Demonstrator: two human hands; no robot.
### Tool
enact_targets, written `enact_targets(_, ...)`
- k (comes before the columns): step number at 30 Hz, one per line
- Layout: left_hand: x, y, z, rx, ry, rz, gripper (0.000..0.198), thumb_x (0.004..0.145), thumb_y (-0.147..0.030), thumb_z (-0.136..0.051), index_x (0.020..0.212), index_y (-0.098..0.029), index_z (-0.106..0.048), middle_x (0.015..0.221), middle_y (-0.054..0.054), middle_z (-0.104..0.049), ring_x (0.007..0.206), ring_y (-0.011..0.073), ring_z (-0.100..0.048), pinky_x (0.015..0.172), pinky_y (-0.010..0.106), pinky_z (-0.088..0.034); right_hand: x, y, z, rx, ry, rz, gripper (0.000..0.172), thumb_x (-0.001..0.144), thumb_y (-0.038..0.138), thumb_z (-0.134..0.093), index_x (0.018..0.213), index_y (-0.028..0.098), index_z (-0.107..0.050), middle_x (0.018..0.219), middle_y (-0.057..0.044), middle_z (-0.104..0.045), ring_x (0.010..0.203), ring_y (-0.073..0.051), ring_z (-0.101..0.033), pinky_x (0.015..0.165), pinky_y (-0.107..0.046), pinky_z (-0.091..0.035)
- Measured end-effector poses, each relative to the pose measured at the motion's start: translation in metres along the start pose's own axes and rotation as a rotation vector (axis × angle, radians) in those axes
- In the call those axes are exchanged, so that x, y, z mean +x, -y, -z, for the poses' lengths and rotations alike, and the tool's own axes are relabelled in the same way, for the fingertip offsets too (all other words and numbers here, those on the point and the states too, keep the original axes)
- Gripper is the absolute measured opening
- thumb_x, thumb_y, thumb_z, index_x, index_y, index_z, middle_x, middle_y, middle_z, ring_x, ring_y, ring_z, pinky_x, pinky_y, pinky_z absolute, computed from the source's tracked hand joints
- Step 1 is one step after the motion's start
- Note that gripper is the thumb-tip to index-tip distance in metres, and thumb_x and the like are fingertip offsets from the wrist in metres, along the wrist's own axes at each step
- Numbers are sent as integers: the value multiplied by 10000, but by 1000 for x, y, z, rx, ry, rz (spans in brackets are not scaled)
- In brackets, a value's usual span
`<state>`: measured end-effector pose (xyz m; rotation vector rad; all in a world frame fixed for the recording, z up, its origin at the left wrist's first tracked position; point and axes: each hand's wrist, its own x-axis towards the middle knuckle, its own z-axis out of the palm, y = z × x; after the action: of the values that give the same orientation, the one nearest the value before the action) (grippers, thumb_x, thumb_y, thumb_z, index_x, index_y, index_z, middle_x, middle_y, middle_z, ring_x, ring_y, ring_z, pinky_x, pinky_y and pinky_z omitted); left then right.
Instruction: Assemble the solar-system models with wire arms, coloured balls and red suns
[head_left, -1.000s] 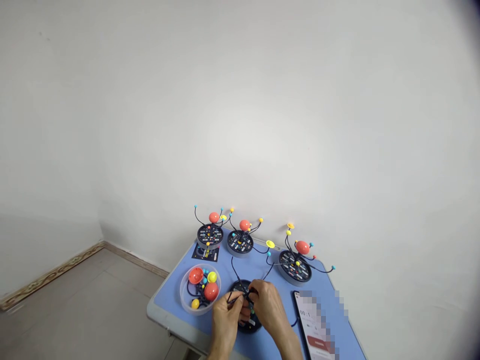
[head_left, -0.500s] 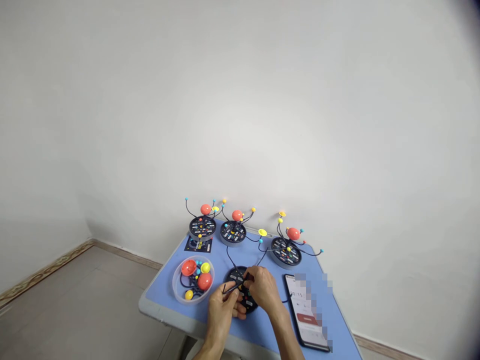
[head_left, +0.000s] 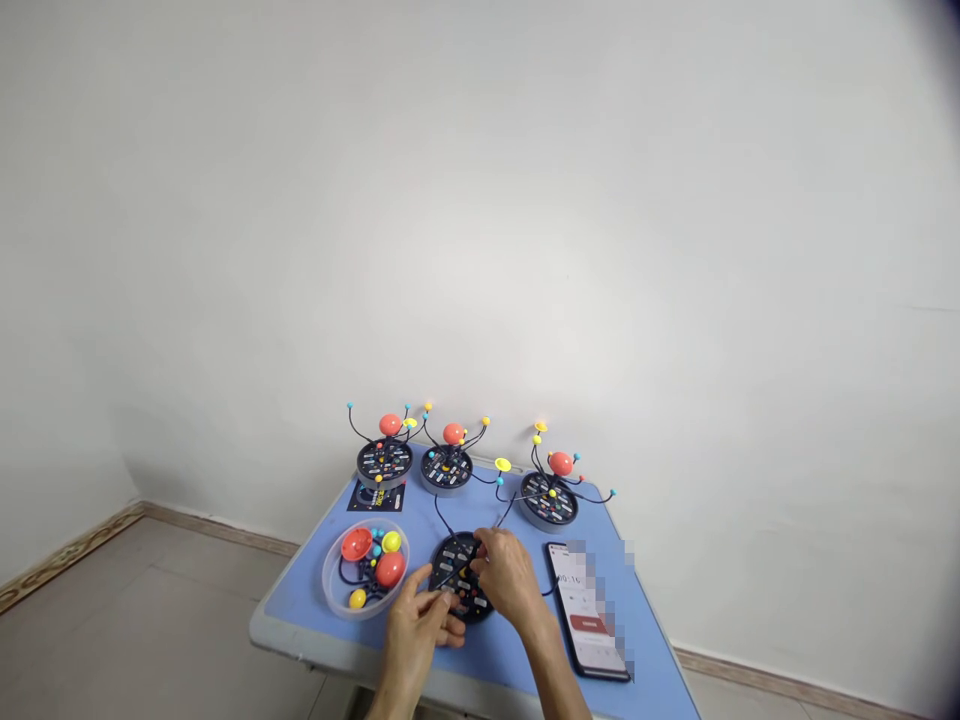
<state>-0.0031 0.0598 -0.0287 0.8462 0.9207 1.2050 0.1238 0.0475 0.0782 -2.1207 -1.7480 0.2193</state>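
On the blue tabletop, the black round base lies between both hands, and now the left hand has moved slightly back from it, seeming to pinch a thin black wire, while the right hand rests curled at its edge.

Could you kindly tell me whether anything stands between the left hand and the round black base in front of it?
Nothing visible: the left hand is at the near edge of the black base, with only a thin black wire crossing the base by its fingers. The clear bowl sits aside to the left.
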Motion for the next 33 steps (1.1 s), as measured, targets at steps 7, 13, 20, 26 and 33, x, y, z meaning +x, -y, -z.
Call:
enact_targets(7, 1, -4, 1, 12, 7, 30, 812, 515, -518, -857, 1170, -132, -573, 644, 23, -714, 431, 195, -658, 416, 295, -558, -51, -34, 12, 141, -382, -8, 325, 940, 244, -407, 1062, 171, -699, 971, -122, -716, 894, -249, -658, 784, -331, -501)
enact_targets(13, -7, -12, 4, 12, 0, 62, 781, 522, -455, -845, 1153, -129, -521, 640, 29, -719, 430, 189, -644, 425, 306, -562, -97, -126, 12, 114, -401, -403, 408, 919, 456, -437, 1084, 219, -725, 972, -103, -735, 807, -247, -695, 629, -312, -525)
enact_targets(20, -14, -17, 13, 24, 1, 69, 853, 512, -478, -846, 1214, -122, -515, 627, 7, -700, 429, 197, -648, 420, 308, -559, -94, -129, 18, -96, -209, -465, 469, 937, 219, -319, 1153, 196, -734, 884, -95, -722, 847, -253, -694, 669, -315, -505)
enact_targets(26, -23, -18, 20, 20, 18, 38, 806, 592, -498, -826, 1249, -132, -537, 645, 4, -682, 448, 177, -648, 426, 277, -538, -92, -125, 14, -87, -247, -431, 485, 926, 222, -307, 1129, 151, -742, 840, -113, -718, 815, -263, -693, 671, -331, -510)
enact_targets(33, -37, -18, 37, 10, 39, 68, 778, 601, -504, -843, 1236, -146, -569, 657, 9, -667, 457, 178, -635, 427, 296, -535, -116, -125, -12, 26, -513, -345, 389, 897, 430, -418, 954, 262, -763, 713, -71, -701, 634, -232, -670, 512, -293, -486)
